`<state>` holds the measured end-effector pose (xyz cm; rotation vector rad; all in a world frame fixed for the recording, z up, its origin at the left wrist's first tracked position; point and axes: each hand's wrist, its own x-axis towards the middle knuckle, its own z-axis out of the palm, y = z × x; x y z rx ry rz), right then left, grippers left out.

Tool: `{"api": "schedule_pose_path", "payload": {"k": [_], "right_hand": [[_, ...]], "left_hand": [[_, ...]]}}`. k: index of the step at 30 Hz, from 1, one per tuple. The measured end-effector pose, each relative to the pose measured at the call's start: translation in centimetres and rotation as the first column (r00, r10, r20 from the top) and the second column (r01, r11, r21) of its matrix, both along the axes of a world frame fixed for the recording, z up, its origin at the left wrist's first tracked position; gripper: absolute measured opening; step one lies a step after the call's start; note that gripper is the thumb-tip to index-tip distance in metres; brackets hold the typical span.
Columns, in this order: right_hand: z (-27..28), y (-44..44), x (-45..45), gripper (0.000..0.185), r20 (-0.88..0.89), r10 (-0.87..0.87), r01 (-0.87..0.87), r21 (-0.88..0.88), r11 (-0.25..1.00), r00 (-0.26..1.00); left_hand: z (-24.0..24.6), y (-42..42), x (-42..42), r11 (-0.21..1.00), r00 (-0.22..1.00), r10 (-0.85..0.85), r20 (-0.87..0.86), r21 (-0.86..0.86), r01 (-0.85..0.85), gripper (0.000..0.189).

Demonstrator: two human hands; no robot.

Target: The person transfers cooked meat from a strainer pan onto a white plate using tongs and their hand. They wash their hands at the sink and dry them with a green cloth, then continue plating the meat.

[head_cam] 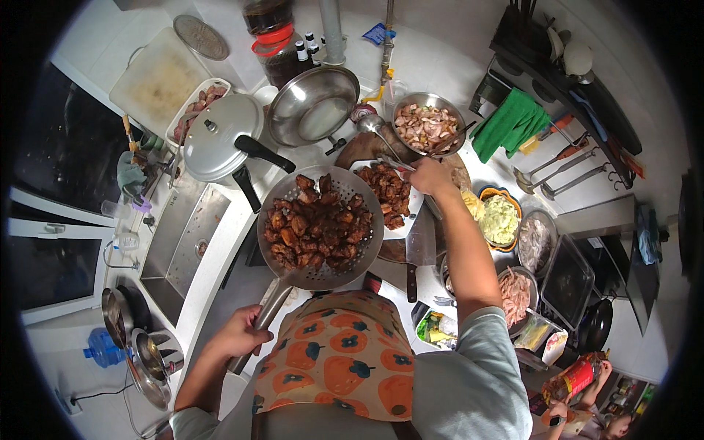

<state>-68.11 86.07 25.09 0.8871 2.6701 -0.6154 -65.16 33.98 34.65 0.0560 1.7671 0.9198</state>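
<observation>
My left hand (245, 334) grips the handle of a perforated metal strainer ladle (375, 220), which is heaped with browned meat pieces (316, 228). My right hand (429, 175) is closed on a metal utensil (397, 163), probably tongs or a spoon, whose end lies by more browned meat (390, 192) on a white plate (413, 212). Beneath the plate is a round wooden chopping board (366, 149), with a cleaver (421, 242) lying at its near side. A metal bowl of raw meat pieces (426, 124) stands beyond my right hand, and a ladle (372, 124) lies beside it.
A pressure cooker (220, 137) and an empty steel pan (314, 107) stand at the back left, beyond the sink (187, 242). On the right are a basket of chopped vegetable (499, 219), a bowl of meat strips (516, 297) and a clear tray (567, 281). Another person's hand (558, 408) holds a bottle.
</observation>
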Motion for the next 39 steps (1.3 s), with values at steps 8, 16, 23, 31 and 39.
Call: {"api": "schedule_pose_path", "payload": {"k": [8,16,23,31,39], "right_hand": [[-0.4,-0.2,1.8,0.051,-0.056,0.012,-0.011,0.021,1.0,0.998],[5.9,-5.1,7.6,0.061,-0.337,0.002,-0.098,-0.268,0.958,0.942],[6.2,-9.2,9.9,0.063,-0.2,-0.006,-0.039,-0.219,0.975,0.98],[5.3,-13.6,8.6,0.069,-0.148,-0.034,0.043,0.063,0.997,0.988],[4.8,-12.9,10.0,0.075,-0.148,-0.066,0.091,0.174,0.981,0.987]], "left_hand": [[-0.5,0.7,-0.4,0.999,1.0,-0.018,0.002,0.029,0.018,0.025],[-1.6,2.2,-0.9,0.998,0.998,-0.057,0.021,0.04,0.056,0.021],[-2.3,5.2,-1.1,0.985,0.983,-0.163,-0.082,0.039,0.167,0.019],[-2.9,8.6,-1.1,0.927,0.887,-0.368,-0.28,-0.041,0.372,0.026],[-2.5,9.5,-1.1,0.947,0.928,-0.313,-0.2,0.008,0.321,0.029]]}}
